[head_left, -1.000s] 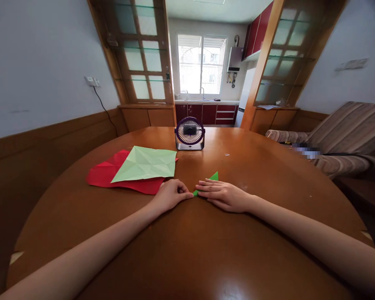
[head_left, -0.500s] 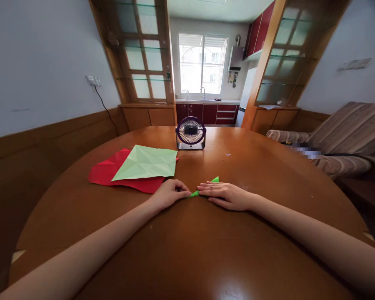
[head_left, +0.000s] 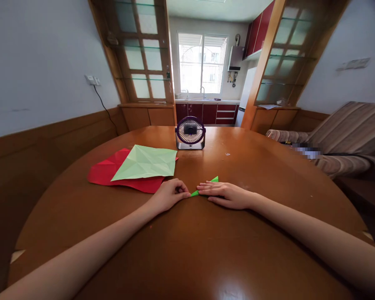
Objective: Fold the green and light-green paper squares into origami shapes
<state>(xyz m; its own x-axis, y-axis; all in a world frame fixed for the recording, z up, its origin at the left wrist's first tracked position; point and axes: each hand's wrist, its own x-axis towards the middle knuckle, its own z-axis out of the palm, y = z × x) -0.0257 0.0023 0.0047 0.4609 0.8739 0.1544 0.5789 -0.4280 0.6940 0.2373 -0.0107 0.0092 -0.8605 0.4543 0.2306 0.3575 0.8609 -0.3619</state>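
The small bright green folded paper piece lies flat on the round glossy brown wooden table, near its middle and well in from every edge. The right hand lies palm down over most of the paper, fingers straight and together, pressing it to the wood; only a green tip shows beyond the fingertips on the left and a small corner behind the hand. The left hand is loosely curled, thumb and forefinger drawn together at the paper's left tip; whether they actually grip the tip or only touch it cannot be told.

Just behind the left hand, the crumpled red paper sheet lies flat, with the creased pale green paper square on top of it; the red sheet's near edge comes close to the knuckles. The small dark purple desk fan stands upright farther back, well apart from both hands. The broad stretch of table between the hands and the person is bare wood, and so is the right side out to the rim. The left rim lies near the wood-panelled wall; a striped sofa stands beyond the right rim.

Compared with half a second ago, both hands and the paper sit almost where they were. Against the frame a second ago, the green corner behind the right hand stands lower and flatter.
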